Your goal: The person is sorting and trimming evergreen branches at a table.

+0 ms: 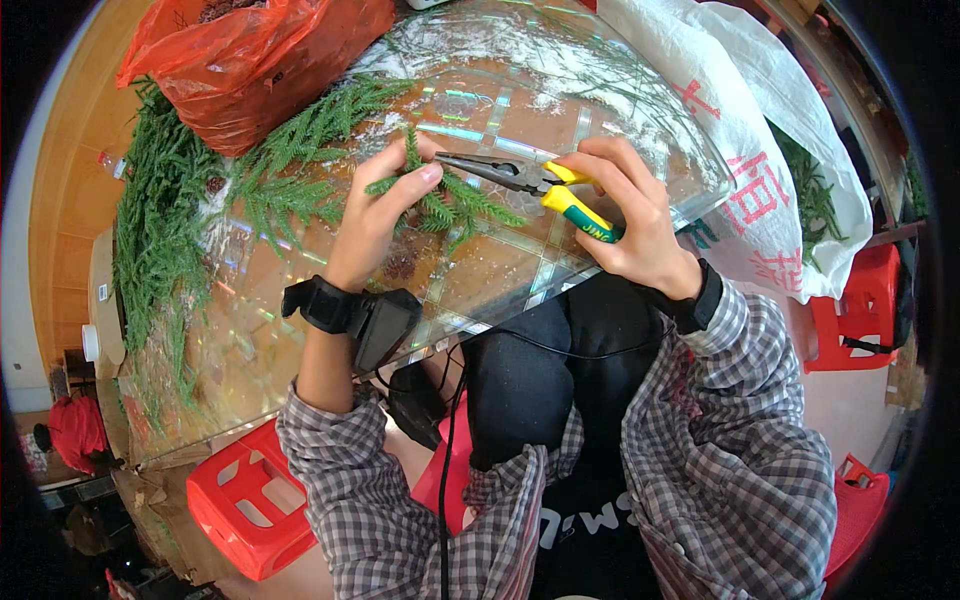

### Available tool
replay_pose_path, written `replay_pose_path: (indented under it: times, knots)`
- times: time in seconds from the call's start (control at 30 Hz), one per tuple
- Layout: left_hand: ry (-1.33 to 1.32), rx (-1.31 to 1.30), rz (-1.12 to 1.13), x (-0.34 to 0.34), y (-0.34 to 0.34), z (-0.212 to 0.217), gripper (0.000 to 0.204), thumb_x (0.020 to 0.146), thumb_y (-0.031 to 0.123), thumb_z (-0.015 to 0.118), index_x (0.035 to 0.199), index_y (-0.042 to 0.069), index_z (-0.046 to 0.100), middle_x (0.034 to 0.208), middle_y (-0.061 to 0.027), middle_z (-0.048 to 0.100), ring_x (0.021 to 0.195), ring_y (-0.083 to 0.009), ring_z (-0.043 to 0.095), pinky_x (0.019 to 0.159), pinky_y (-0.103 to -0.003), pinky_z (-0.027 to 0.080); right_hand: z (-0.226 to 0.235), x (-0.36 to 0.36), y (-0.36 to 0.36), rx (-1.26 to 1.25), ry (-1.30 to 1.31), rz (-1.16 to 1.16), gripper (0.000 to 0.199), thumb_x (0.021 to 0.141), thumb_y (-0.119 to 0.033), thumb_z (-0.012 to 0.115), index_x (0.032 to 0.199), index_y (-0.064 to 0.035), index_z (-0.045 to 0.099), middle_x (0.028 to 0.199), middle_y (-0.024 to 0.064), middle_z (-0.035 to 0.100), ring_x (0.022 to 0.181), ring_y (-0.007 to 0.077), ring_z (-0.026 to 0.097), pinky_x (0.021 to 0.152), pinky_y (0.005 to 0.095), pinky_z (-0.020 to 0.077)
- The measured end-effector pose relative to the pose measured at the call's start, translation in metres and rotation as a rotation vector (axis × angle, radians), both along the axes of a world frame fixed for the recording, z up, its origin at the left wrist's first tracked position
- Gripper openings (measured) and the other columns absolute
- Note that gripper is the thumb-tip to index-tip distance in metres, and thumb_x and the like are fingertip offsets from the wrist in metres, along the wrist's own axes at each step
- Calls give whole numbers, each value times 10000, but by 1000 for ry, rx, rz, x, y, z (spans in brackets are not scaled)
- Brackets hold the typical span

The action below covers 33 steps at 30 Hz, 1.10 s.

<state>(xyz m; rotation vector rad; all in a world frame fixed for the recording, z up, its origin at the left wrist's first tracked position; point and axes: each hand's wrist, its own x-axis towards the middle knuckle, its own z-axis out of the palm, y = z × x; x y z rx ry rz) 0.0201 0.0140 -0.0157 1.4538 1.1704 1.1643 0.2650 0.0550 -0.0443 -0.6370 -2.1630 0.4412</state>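
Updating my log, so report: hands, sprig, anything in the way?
Left hand pinching green sprig. Right hand gripping yellow-and-green-handled pliers, tips close to sprig. Red bag nearby, touching neither hand.

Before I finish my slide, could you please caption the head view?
Left hand holds a green sprig, right hand holds pliers.

Looks like a craft workroom: pliers (500,172) over the table (255,345), green sprigs (155,235) heaped left, white sack (765,110) right, red stool (255,548) near left.

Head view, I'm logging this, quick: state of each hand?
Left hand: closed, pinching the green sprig.
Right hand: closed, holding the yellow-handled pliers.
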Motion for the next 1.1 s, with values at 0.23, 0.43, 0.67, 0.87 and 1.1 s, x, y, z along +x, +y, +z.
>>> replay_pose_path:
  times: [0.23,0.43,0.67,0.87,1.1]
  knots:
    - [-208,-184,135,5,-3,-3,190,848,190,501,900,7,514,789,-18,522,686,-92,511,635,-223,394,-3,-12,-4,311,-54,-181,505,541,-39,657,1033,-43,541,957,96,517,708,234,562,552,318,452]
    - [-432,-261,62,1,-2,-7,204,853,202,495,946,21,509,812,-29,544,663,-98,511,599,-219,389,6,-15,-7,557,-197,-310,454,550,0,675,994,-32,589,925,111,542,703,242,566,566,304,449]
    - [-353,-189,37,6,-1,-4,235,849,211,474,993,25,480,819,-57,549,718,-115,508,665,-249,384,-2,-9,2,521,-57,-293,475,511,38,673,975,-33,604,910,107,540,680,228,553,549,294,442]
    - [-254,-94,-5,8,-4,-1,252,847,216,452,1013,26,462,823,-75,551,768,-125,504,713,-269,377,1,-5,1,540,-48,-279,474,501,44,669,964,-37,608,881,103,539,681,221,554,550,291,444]
    - [-337,-163,1,13,-2,-2,219,858,182,424,985,7,454,757,-63,528,723,-131,488,675,-261,376,8,0,0,658,-120,-312,488,488,-4,679,972,-45,630,860,90,545,687,223,556,545,293,441]
